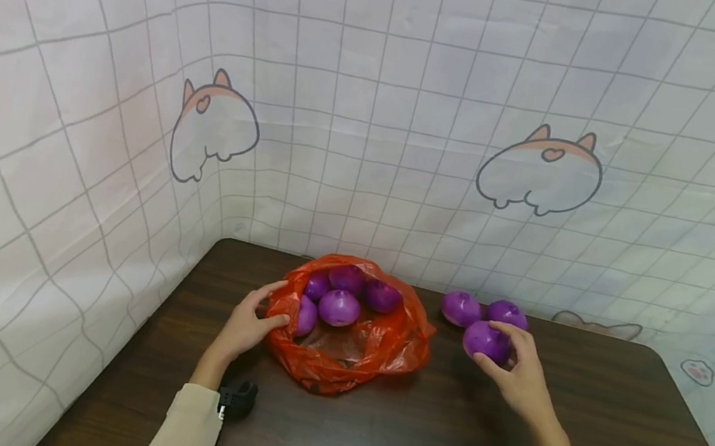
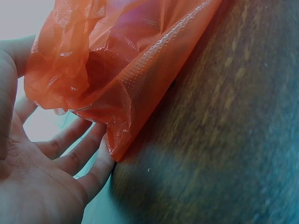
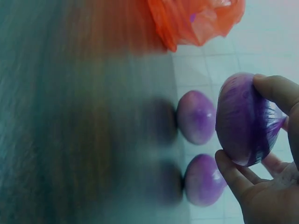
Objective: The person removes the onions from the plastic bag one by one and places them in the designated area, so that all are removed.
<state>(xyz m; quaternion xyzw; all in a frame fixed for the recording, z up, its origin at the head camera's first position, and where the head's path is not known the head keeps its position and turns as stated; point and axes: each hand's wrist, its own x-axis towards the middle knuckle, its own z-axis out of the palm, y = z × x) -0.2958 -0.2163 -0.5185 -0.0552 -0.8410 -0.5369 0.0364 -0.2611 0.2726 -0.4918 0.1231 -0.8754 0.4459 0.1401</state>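
The right grip (image 1: 519, 378), partly spread, holds a purple onion (image 1: 486, 342), two loose onions (image 1: 460, 309) just beyond; the left grip (image 1: 244, 326) loosely holds the edge of the red bag (image 1: 327, 381) beside it, five onions (image 1: 339, 308) inside

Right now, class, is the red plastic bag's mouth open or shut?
Open: the red plastic bag has its rim spread wide in the head view, and five purple onions show inside.
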